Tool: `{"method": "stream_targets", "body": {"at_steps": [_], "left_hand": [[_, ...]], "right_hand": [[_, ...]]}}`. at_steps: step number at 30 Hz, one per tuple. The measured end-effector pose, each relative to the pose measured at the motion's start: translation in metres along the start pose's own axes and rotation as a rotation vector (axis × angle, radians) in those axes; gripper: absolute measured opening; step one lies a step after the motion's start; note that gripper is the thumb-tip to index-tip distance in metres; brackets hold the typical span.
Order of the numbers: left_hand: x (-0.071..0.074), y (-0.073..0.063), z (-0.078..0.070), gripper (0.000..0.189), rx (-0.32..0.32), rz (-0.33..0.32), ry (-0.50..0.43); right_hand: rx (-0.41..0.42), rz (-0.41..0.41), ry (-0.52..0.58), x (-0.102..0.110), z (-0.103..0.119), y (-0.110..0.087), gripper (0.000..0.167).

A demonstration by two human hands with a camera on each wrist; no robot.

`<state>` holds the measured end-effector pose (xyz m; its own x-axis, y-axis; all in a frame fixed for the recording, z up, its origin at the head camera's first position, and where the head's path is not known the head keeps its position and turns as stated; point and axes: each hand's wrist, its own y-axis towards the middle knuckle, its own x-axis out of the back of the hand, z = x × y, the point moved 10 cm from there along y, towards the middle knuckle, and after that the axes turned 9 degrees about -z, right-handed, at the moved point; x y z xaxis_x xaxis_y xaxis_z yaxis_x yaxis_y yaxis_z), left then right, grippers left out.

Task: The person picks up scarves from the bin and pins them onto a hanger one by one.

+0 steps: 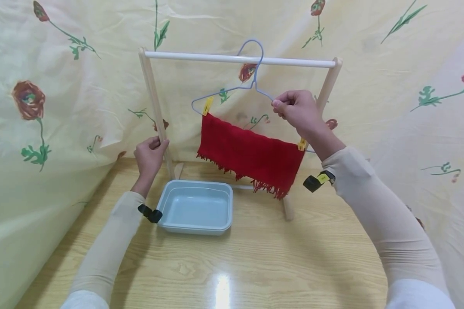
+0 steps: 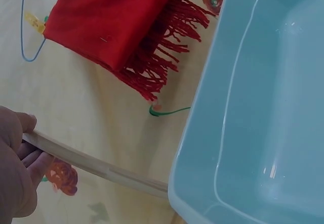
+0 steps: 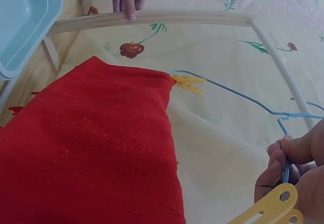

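A wooden drying rack [image 1: 153, 94] with a white top bar [image 1: 216, 59] stands on the table. A blue wire hanger [image 1: 251, 83] hooks over the bar and tilts down to the right. A red fringed cloth [image 1: 251, 154] hangs from it, fixed by yellow clothespins [image 1: 207, 105] at both ends. My left hand [image 1: 150, 155] grips the rack's left upright [image 2: 76, 158]. My right hand [image 1: 295, 109] pinches the hanger's right shoulder wire [image 3: 286, 171], just above the right clothespin [image 3: 268, 211].
A light blue plastic tub [image 1: 195, 206], with nothing in it, sits on the wooden table [image 1: 232, 266] under the cloth's left end. A cream floral sheet [image 1: 62, 86] hangs close behind and at both sides.
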<state>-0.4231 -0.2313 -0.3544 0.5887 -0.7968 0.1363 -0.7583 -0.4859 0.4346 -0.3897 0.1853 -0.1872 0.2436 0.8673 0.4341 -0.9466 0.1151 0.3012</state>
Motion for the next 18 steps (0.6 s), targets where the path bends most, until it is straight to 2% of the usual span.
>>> {"method": "stream_targets", "body": {"at_steps": [18], "left_hand": [[-0.001,0.001,0.002,0.033,0.001,0.009,-0.003]], "right_hand": [[0.005,0.012,0.027,-0.017,-0.022,-0.002,0.023]]}}
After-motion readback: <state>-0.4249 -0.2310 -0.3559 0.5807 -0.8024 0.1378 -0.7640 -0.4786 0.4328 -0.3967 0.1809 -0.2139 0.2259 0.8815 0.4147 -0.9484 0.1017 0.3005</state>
